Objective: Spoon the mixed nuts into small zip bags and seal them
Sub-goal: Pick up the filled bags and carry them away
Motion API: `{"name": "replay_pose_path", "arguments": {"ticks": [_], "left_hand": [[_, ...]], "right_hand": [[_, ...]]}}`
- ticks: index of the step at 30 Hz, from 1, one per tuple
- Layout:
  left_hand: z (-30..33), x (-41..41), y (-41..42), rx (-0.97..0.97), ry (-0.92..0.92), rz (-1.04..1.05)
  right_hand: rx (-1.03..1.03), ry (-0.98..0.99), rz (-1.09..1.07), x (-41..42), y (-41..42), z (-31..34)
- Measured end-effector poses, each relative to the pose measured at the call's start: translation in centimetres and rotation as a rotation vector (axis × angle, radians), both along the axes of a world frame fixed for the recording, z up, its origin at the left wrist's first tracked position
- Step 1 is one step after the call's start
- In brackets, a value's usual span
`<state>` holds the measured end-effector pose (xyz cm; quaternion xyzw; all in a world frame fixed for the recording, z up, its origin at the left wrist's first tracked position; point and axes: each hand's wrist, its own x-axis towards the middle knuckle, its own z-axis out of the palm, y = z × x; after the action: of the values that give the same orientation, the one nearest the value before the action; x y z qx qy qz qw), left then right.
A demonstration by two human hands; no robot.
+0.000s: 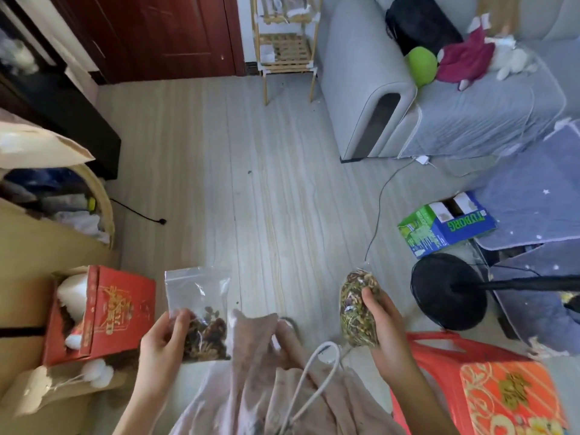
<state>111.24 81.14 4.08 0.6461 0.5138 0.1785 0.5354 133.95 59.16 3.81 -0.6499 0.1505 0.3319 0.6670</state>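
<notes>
My left hand (163,337) grips a small clear zip bag (197,296) by its lower left part; dark mixed nuts fill only its bottom third and the top stands upright. My right hand (384,324) holds a second, fuller bag of mixed nuts (356,306), its fingers curled round the bag's right side. Both bags hang above the floor in front of my lap, about a forearm's length apart. No spoon is in view.
A red carton (103,312) sits at my left beside cardboard boxes. A red plastic stool (489,384) stands at my right, with a black fan base (448,291) and a green-blue box (445,224) behind it. A grey sofa (439,114) lies beyond the pale floor.
</notes>
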Motion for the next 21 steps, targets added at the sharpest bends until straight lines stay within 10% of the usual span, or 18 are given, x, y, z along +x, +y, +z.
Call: {"name": "replay_pose_path", "arguments": {"ticks": [21], "left_hand": [[1.1,37.5,29.2,0.006,0.016,-0.166]], "right_hand": [[-0.028,-0.076,0.010,33.6,27.5,0.3]]}}
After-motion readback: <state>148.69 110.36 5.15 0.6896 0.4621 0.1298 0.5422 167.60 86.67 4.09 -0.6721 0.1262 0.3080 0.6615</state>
